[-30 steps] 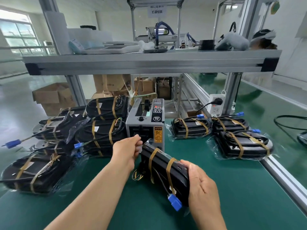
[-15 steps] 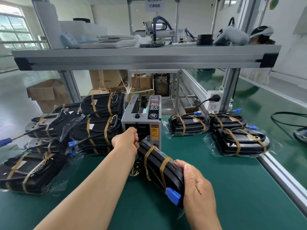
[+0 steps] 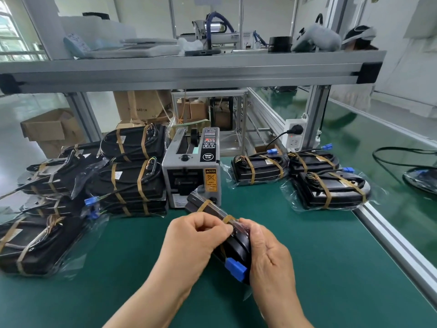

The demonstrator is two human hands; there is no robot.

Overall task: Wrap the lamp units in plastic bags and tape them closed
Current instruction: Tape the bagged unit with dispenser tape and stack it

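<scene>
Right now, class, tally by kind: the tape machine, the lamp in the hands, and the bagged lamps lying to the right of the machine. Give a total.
Tape machine: 1
Lamp between the left hand and right hand: 1
Bagged lamps right of the machine: 3
Total: 5

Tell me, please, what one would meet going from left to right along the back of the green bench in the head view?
Pile of bagged lamp units → tape dispenser → single bagged lamp unit → pair of bagged lamp units → black cable loop beyond the bench rail.
</scene>
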